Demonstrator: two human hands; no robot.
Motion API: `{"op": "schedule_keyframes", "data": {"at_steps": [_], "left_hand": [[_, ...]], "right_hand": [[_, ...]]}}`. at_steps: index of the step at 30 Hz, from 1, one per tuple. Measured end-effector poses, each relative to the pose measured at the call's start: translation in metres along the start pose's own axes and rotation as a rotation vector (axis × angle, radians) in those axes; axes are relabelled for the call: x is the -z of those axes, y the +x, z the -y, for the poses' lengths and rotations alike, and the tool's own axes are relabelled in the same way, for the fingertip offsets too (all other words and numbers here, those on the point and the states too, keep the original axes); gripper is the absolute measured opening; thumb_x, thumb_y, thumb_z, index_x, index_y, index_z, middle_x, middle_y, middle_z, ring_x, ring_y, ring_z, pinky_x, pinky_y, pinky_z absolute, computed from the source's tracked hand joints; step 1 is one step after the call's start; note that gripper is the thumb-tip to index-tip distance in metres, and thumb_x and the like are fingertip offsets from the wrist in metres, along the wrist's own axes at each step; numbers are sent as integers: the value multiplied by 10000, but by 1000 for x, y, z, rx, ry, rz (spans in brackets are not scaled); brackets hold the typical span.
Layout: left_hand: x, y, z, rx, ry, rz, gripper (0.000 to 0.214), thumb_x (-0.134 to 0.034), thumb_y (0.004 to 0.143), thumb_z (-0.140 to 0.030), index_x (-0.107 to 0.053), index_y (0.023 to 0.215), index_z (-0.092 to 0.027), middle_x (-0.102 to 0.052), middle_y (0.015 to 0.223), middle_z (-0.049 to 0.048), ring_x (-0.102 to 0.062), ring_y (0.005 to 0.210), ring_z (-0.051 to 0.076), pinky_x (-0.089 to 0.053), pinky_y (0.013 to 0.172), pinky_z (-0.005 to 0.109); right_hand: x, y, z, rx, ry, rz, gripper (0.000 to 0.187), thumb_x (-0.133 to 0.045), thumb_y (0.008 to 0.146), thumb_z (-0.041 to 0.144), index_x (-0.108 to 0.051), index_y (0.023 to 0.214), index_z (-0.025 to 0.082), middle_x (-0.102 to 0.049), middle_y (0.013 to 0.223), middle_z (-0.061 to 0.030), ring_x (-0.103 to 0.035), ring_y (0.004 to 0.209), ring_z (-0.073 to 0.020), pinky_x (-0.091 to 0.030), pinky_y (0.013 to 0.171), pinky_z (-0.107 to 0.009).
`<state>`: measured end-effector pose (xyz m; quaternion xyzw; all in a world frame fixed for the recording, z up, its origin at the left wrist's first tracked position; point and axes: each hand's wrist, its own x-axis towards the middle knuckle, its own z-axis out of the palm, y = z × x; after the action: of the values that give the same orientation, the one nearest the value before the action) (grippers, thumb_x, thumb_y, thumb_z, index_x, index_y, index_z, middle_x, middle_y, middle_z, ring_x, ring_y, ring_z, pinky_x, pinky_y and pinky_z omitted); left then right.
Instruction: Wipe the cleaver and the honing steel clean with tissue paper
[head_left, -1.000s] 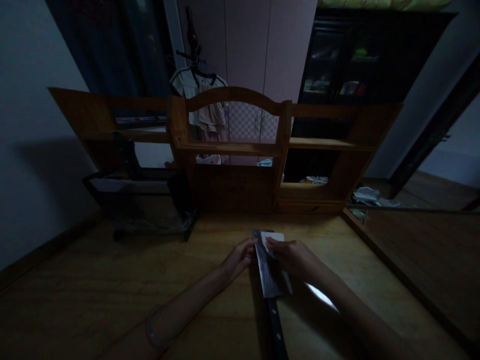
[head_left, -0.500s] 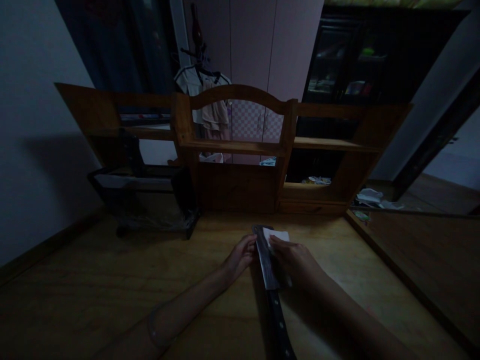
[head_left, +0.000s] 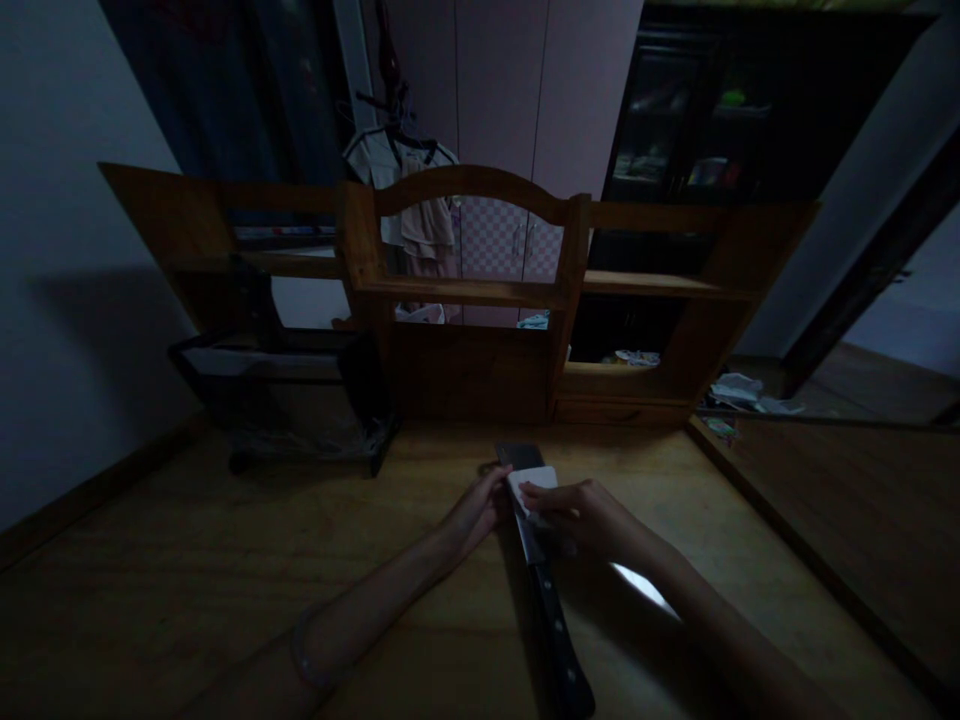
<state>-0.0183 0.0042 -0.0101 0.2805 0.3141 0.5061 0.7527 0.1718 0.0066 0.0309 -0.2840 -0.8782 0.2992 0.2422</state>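
A cleaver (head_left: 556, 630) with a black riveted handle lies on the wooden desk, its handle pointing toward me and its broad blade away. My right hand (head_left: 589, 512) presses a folded white wipe (head_left: 546, 477), perhaps cloth or tissue, onto the flat of the blade. The fingers are bent around the wipe and cover part of it. At the blade's left edge, the fingertips of my left hand (head_left: 478, 515) are pinched together against the steel. Shadow hides how much of the blade they hold.
A wooden shelf unit (head_left: 465, 292) runs along the desk's far side. At the left stands a dark box-shaped appliance or rack (head_left: 289, 400). A raised wooden rim (head_left: 780, 520) borders the desk's right side. Beside my right forearm is a bright patch on the desktop.
My right hand and the wipe have shifted left across the blade, uncovering its far right corner. The bright patch by my right forearm has appeared. My left hand stays at the blade's left edge.
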Motion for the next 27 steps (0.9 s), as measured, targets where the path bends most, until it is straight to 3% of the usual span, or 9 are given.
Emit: {"op": "schedule_keyframes", "data": {"at_steps": [6,12,18,23,27], "left_hand": [[2,3,2,-13,37,-17,250,-558,842,-314,-637,938,-97,-697,853,104,-647,708,149,-506,700,251],[3,4,3,-31,29,6,254,-560,846,-310,-630,975,-103,-692,870,97,-648,727,147,-508,700,248],[-2,-1,0,-10,-28,-37,294,-558,843,-329,-640,989,-87,-689,938,114,-646,831,177,-495,795,270],[-3,-1,-2,18,-34,-51,288,-551,838,-342,-647,950,-95,-690,889,97,-644,778,169,-500,756,266],[2,2,-2,0,-10,-31,285,-533,850,-347,-637,970,-111,-681,889,95,-637,746,160,-503,728,272]], "right_hand": [[-1,-4,-23,-106,-254,-115,238,-477,901,204,-688,1009,178,-723,957,-66,-687,826,-208,-516,753,-271],[-14,1,-31,-51,-370,-147,353,-456,889,106,-596,1198,201,-583,1270,-88,-624,1054,-237,-471,943,-337],[-17,2,-5,143,-205,-50,525,-466,875,62,-431,1366,245,-420,1415,-43,-437,1272,-203,-354,1079,-354],[-7,-1,5,101,-107,31,428,-499,884,128,-530,1284,275,-514,1338,-23,-541,1178,-205,-415,1018,-357],[0,-4,-5,-41,-247,32,309,-492,892,161,-640,1153,239,-653,1169,-55,-659,982,-204,-494,871,-289]]}}
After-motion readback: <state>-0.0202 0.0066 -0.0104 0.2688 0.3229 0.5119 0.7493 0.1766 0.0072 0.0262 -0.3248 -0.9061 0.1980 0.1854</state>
